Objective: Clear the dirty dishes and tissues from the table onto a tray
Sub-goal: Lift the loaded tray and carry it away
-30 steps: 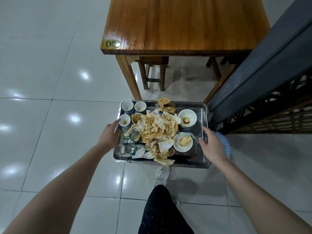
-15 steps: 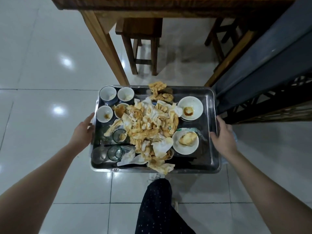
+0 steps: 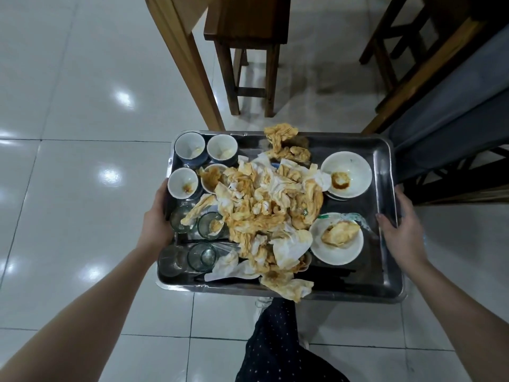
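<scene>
Since the tray (image 3: 369, 274) is fully loaded and held over the floor just short of the table (image 3: 190, 64) leg, I judge that clearing is done and carrying is in hand; next I must keep it level. Its long axis runs left to right across me. My left hand (image 3: 155, 220) and right hand (image 3: 403, 232) grip its short edges, fingers probably curled beneath, hidden. Tissues (image 3: 264, 205) heap at its middle.

Nothing legible anywhere: no words, brands or numbers to read. Only a green marking (image 3: 355, 218) beside the near right dish (image 3: 338, 252) on the tray (image 3: 385, 260), too blurred to tell as lettering.
</scene>
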The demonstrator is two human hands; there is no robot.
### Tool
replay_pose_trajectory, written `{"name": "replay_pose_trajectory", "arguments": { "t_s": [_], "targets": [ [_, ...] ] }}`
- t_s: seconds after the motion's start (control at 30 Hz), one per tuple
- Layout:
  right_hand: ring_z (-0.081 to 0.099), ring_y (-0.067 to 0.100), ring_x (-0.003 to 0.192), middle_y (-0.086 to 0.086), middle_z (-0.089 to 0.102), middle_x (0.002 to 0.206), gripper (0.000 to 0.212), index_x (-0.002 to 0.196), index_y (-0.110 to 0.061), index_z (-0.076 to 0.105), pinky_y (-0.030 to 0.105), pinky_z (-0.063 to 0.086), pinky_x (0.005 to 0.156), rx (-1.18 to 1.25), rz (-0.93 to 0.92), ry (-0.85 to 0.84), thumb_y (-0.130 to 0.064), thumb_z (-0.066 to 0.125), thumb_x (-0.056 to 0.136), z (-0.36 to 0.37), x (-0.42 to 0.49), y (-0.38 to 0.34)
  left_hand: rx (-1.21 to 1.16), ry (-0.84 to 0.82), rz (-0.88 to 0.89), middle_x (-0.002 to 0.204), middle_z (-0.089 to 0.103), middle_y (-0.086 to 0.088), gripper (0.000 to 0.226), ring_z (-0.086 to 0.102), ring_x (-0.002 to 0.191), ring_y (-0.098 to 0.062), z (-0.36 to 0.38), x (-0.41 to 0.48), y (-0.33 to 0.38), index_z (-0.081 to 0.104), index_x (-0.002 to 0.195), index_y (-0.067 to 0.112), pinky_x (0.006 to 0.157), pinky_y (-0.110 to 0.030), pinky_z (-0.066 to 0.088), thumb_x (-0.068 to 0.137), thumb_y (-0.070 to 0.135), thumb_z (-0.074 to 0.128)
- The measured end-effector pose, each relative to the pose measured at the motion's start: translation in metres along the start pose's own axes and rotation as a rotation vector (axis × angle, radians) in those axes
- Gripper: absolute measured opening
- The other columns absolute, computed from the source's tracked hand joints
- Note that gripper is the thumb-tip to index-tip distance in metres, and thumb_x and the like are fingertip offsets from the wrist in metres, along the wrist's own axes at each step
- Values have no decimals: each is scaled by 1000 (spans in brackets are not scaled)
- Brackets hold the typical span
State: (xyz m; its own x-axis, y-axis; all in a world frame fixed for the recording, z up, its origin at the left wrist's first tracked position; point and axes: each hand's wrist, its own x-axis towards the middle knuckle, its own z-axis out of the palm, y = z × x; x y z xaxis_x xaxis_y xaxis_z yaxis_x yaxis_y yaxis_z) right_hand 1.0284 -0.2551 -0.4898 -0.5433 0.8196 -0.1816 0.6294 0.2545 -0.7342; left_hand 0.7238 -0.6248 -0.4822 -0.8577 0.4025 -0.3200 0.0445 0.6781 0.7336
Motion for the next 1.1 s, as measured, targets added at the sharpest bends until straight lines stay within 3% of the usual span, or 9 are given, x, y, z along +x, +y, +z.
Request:
{"name": "replay_pose_trajectory", "arguments": {
  "t_s": [0.1, 0.27, 0.37, 0.43, 0.63, 0.73, 0.8, 0.97, 1.1],
  "targets": [
    [41, 13, 133, -11, 39, 146, 63, 145, -29, 31, 36, 34, 111, 16, 2, 0, -12, 58, 92, 1, 1, 3, -45, 55, 29, 115, 50, 38, 89, 42, 99, 34, 3, 0, 2, 33, 140, 50, 75, 9, 34, 81, -8, 64],
    [45, 16, 130, -1, 47, 143, 59, 145, -26, 35, 36, 36, 110, 49, 47, 3, -14, 58, 92, -1, -6, -4, -38, 112, 18, 112, 53, 38, 75, 44, 100, 32, -4, -2, 10, 37, 133, 60, 79, 6, 36, 86, 8, 66],
    [42, 8, 129, -8, 44, 141, 59, 146, -23, 35, 21, 32, 107, 70, 58, 0, -11, 58, 93, -12, -13, -19, -15, 100, -29, 119, 58, 25, 73, 53, 107, 15, -14, -10, 18, 38, 133, 60, 85, -7, 40, 87, 10, 65],
    [40, 7, 131, -13, 42, 140, 59, 145, -24, 35, 23, 31, 108, 77, 55, -7, -11, 57, 93, -21, -18, -29, -3, 104, -38, 121, 59, 21, 74, 53, 111, 6, -22, -22, 22, 37, 134, 59, 85, -9, 40, 87, 10, 65],
    [42, 10, 131, -12, 42, 142, 61, 144, -33, 34, 33, 33, 110, 94, 53, -18, -14, 60, 92, -72, -36, -61, 4, 114, -30, 118, 59, 23, 74, 53, 107, 7, -57, -62, 70, 35, 132, 63, 83, -15, 41, 88, 12, 64],
    [49, 4, 121, -13, 49, 136, 65, 142, -43, 32, 27, 36, 105, 107, 76, -33, -15, 61, 91, -104, -51, -83, 36, 119, -7, 114, 60, 22, 75, 54, 105, 3, -81, -85, 101, 35, 132, 63, 80, -20, 42, 87, 11, 65],
    [51, 3, 118, -13, 52, 131, 65, 142, -39, 34, 23, 37, 103, 123, 58, -17, -12, 62, 90, -128, -61, -100, 55, 129, 18, 111, 63, 18, 74, 55, 103, -1, -95, -98, 122, 38, 135, 58, 78, -23, 42, 86, 10, 66],
    [57, 20, 117, 1, 57, 132, 63, 143, -28, 38, 41, 43, 104, 99, 55, 16, -7, 62, 88, -185, -92, -141, 133, 116, 68, 118, 67, 0, 69, 57, 111, -16, -131, -133, 173, 44, 141, 36, 80, -30, 43, 85, 2, 64],
    [58, 20, 113, -6, 56, 126, 64, 142, -23, 42, 22, 37, 98, 61, -20, 86, -3, 64, 85, -234, -117, -171, 225, 131, 124, 115, 69, -8, 67, 62, 103, -36, -162, -160, 216, 44, 141, 37, 70, -37, 45, 85, 6, 63]
  ]
}}
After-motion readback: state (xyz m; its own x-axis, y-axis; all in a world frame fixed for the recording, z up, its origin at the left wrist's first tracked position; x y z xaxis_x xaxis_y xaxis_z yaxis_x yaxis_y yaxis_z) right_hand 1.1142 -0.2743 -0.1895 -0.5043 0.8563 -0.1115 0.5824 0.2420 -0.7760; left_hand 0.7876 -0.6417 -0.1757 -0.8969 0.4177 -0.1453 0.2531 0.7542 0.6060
